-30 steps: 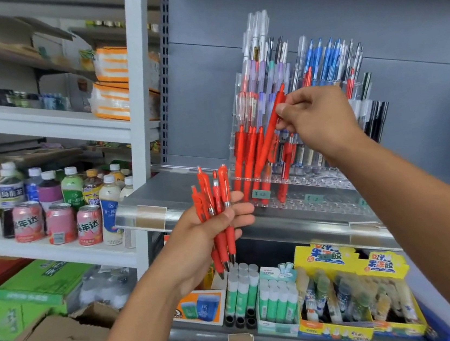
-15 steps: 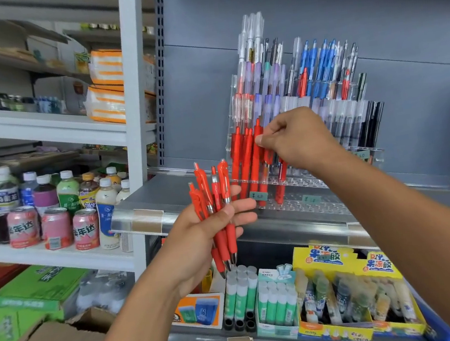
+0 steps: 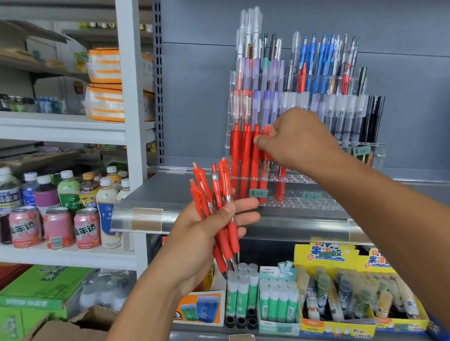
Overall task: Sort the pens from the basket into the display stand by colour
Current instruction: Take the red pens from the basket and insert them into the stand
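Your right hand (image 3: 296, 139) is curled, thumb and fingertips pinching the top of a red pen (image 3: 268, 148) that stands in the front row of the display stand (image 3: 369, 152). Your left hand (image 3: 208, 229) sits at 7 o'clock from it, fingers wrapped loosely round a bundle of red pens (image 3: 220, 213), tips down, roughly five. No basket in view.

Risks, judged from here:
- Pen may not be fully seated. If the tip has missed its hole, it will tilt against the red pens already placed (image 3: 241, 154) at 9 o'clock and could topple them.
- The stand is clear and light-looking; pushing down hard or dragging your wrist away at 3 o'clock could shift it on the shelf (image 3: 164, 194).
- The left grip looks slack. Pens fan out at the top; one could slide out downward onto the glue sticks (image 3: 242, 290) at 6 o'clock.
- Stray red pens (image 3: 303, 75) sit among the blue pens (image 3: 323, 53) at 1 o'clock: colour sorting is not finished.
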A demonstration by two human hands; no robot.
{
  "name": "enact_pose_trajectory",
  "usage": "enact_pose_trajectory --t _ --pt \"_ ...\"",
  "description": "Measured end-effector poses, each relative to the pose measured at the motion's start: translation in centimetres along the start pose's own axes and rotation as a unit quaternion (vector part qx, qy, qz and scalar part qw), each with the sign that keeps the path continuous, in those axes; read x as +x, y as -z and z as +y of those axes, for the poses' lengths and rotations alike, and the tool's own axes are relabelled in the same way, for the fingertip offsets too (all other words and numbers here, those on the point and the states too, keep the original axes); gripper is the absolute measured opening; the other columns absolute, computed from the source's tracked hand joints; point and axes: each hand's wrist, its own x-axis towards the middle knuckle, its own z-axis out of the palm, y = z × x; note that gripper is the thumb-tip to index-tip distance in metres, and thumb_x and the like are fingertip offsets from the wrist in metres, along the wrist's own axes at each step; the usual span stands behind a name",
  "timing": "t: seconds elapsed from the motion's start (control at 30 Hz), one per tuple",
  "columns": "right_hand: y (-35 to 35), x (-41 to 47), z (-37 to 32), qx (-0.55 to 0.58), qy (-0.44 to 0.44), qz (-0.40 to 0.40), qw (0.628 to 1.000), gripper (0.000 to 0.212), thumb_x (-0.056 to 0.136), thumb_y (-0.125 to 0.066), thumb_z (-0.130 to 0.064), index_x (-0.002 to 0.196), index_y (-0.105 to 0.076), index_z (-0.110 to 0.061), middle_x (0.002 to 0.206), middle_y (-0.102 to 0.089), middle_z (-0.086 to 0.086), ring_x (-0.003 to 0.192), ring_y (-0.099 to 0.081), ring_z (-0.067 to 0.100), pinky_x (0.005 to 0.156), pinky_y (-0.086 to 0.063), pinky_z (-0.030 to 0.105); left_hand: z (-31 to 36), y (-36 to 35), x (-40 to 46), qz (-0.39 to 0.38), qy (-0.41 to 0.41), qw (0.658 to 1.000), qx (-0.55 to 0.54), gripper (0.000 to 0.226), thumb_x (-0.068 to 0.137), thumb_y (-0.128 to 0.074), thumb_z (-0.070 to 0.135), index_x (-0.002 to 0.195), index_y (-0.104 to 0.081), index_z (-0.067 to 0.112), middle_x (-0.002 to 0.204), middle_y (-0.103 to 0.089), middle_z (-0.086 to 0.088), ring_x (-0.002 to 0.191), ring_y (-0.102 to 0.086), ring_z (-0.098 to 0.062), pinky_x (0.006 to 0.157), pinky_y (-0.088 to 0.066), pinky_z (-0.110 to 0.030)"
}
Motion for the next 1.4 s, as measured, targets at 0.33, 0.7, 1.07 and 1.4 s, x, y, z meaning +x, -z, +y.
enact_pose_trajectory --t 0.33,0.7,1.07,1.4 --pt "-1.8 -5.5 1.5 0.255 0.115 -0.172 0.944 0.017 0.095 -0.059 -0.031 0.088 -0.069 -0.020 0.078 -0.065 -0.008 0.072 -0.060 0.000 0.071 -0.049 0.016 -0.8 -0.9 0.2 0.008 -0.019 1.000 -0.020 0.024 0.098 -0.047 0.005 0.113 -0.065 0.009 0.103 -0.075 -0.010 0.093 -0.073 -0.020 0.078 -0.057 -0.026" --pt "-2.7 -7.1 3.6 0.390 0.044 -0.134 0.910 0.014 0.096 -0.059 -0.014 0.083 -0.064 -0.010 0.077 -0.071 0.000 0.067 -0.071 0.010 0.063 -0.056 0.023 -2.0 -2.6 0.3 -0.004 -0.015 0.999 -0.048 0.030 0.098 -0.044 -0.003 0.121 -0.059 0.011 0.107 -0.074 -0.010 0.104 -0.070 -0.025 0.089 -0.057 -0.033" --pt "-2.3 -7.3 4.8 0.319 0.052 -0.086 0.942 0.017 0.096 -0.058 -0.020 0.087 -0.067 -0.009 0.076 -0.069 0.008 0.064 -0.060 0.002 0.061 -0.045 0.008 -2.3 -2.5 0.4 -0.029 0.006 0.998 -0.053 0.029 0.099 -0.044 0.001 0.120 -0.060 0.012 0.114 -0.072 -0.009 0.107 -0.069 -0.025 0.091 -0.056 -0.034" --pt "-2.3 -7.4 5.1 0.373 0.032 -0.100 0.922 0.010 0.093 -0.063 -0.016 0.092 -0.067 -0.007 0.072 -0.069 0.008 0.061 -0.065 0.007 0.057 -0.049 0.013 -2.7 -2.6 0.5 -0.033 -0.005 0.999 -0.006 0.029 0.098 -0.047 0.000 0.120 -0.063 0.009 0.113 -0.073 -0.009 0.106 -0.069 -0.024 0.086 -0.057 -0.029"
